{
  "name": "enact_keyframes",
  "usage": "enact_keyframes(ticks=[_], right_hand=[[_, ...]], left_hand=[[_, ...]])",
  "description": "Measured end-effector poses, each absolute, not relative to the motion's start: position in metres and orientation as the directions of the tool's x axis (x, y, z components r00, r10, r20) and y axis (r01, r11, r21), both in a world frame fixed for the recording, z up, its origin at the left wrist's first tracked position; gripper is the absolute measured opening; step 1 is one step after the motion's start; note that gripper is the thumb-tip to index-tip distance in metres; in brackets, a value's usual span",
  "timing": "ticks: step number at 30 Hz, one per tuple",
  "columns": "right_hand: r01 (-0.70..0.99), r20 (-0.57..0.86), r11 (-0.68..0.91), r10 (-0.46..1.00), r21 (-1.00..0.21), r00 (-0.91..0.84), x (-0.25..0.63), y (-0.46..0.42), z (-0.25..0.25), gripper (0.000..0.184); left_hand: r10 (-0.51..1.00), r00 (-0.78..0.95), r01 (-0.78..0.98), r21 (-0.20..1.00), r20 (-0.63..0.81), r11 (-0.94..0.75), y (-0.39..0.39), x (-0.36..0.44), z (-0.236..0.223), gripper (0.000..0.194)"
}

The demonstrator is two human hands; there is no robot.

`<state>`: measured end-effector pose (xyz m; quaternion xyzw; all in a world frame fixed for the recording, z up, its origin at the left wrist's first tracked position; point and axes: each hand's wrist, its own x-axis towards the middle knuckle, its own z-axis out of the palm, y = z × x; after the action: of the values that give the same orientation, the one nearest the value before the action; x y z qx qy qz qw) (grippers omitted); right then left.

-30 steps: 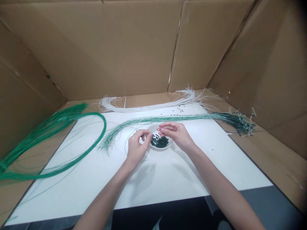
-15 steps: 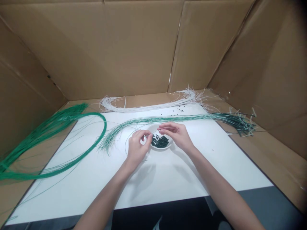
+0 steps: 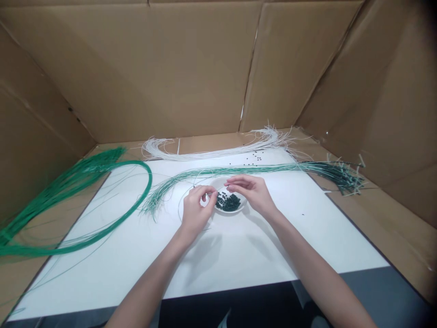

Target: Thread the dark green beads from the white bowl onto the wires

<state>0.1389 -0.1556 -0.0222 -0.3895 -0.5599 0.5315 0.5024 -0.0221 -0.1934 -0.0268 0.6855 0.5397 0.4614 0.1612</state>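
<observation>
Bowl partly behind both hands

Bare forearms, slim bare fingers, black clothing, pale flame-shaped marking

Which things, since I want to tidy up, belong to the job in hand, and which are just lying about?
In use, it seems: white bowl, dark pieces in it; anything in the fingers is too small to tell.
Lying about, apparently: green coil at left, long green bundle, white bundle, scattered dark bits.
</observation>
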Motion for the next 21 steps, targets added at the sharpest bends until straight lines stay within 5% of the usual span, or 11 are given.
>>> enact_keyframes(ticks=[13,21], right_hand=[[-0.076,0.171,0.158,0.964,-0.984,-0.202,0.1399,-0.1558,-0.0233,0.017],[0.163,0.313,0.352,0.923,-0.922,-0.226,0.1423,-0.1561,-0.0279,0.010]], left_hand=[[0.872,0.011,0.615,0.685,0.489,-0.391,-0.1927,-0.0222,-0.0279,0.008],[0.853,0.036,0.652,0.634,0.521,-0.415,-0.1923,-0.0227,-0.0296,0.008]])
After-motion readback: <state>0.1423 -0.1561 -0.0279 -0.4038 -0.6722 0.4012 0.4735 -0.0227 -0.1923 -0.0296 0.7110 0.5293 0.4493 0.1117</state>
